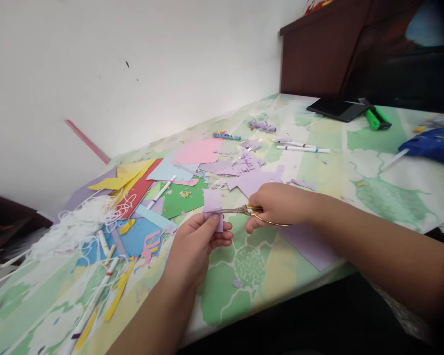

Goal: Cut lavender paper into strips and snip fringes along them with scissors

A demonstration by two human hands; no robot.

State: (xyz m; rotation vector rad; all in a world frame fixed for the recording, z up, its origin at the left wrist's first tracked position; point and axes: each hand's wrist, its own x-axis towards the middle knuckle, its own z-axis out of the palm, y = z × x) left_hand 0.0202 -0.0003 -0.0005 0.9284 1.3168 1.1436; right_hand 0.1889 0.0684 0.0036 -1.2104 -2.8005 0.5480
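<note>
Small pale-lilac rectangle of paper (212,197), held over the near side of the table, pinched betw. thumb & fingers of the L hand (196,239), prob. to keep it steady for the blades. R hand (273,200) grips metal scissors w/ gold-coloured loop handles (244,210); the blades reach in from the right & lie across the paper. Can't tell how far apart they are.

Just beyond: lilac paper offcuts, some fringed (257,180), & a green paper sheet w/ tiny scraps on it (183,198). A larger lilac sheet (311,246) lies partly under the R forearm. To the left: a red paper strip (142,190) & a loose tangle of white string (77,219), maybe pushed aside for working room. Farther back: slim white markers w/ coloured bands (303,149). Far right: a blue glue gun (431,145), nozzle toward the table's middle, seemingly parked off the work area. All on a green-and-white leaf-patterned tablecloth (229,301).

No brand, label or other writing legible; any print on the markers is too small to read.
</note>
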